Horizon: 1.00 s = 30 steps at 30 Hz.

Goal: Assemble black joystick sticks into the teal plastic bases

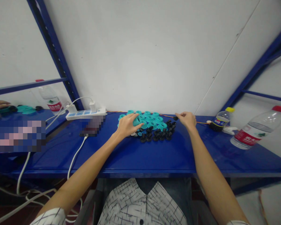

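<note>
The left hand (126, 125) rests on the blue tabletop (135, 156), its grip closed around a teal piece (137, 121) at the left edge of a cluster of teal rings (152, 118). The right hand (187, 120), just right of the cluster, has its grip pinched on a small black piece (175, 118). More black pieces (158, 133) lie on the near side of the rings, touching them
</note>
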### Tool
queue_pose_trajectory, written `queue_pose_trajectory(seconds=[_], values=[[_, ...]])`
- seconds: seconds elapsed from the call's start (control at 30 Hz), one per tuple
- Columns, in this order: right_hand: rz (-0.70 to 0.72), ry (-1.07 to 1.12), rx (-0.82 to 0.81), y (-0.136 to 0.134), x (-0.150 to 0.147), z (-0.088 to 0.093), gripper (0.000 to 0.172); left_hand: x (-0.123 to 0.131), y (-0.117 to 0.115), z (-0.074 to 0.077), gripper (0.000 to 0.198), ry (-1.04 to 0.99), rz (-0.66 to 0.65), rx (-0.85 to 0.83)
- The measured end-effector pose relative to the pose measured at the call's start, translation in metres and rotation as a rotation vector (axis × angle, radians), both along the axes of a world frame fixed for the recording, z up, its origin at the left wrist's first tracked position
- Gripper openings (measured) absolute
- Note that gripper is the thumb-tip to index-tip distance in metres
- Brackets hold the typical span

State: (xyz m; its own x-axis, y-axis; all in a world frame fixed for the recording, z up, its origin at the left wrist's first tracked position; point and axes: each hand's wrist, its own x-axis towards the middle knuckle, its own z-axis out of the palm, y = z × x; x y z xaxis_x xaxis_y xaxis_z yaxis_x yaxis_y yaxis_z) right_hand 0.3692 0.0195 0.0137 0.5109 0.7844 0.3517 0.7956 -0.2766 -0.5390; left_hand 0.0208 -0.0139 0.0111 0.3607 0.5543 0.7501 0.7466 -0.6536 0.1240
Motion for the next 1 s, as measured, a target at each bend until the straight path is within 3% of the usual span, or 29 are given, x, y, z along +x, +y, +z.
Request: queue_pose_trajectory(seconds=[0.5, 0.73, 1.0], values=[[-0.010, 0.123, -0.133, 0.021, 0.003, -0.031, 0.045, 0.000, 0.001, -0.002, 0.047, 0.029, -0.003, -0.045], [-0.017, 0.121, -0.096, 0.026, 0.003, -0.037, 0.046, 0.001, 0.001, -0.002, 0.048, 0.044, -0.017, -0.062], [0.043, 0.118, -0.179, 0.026, 0.001, -0.034, 0.046, 0.001, -0.001, 0.000, 0.048, 0.051, 0.004, -0.090]])
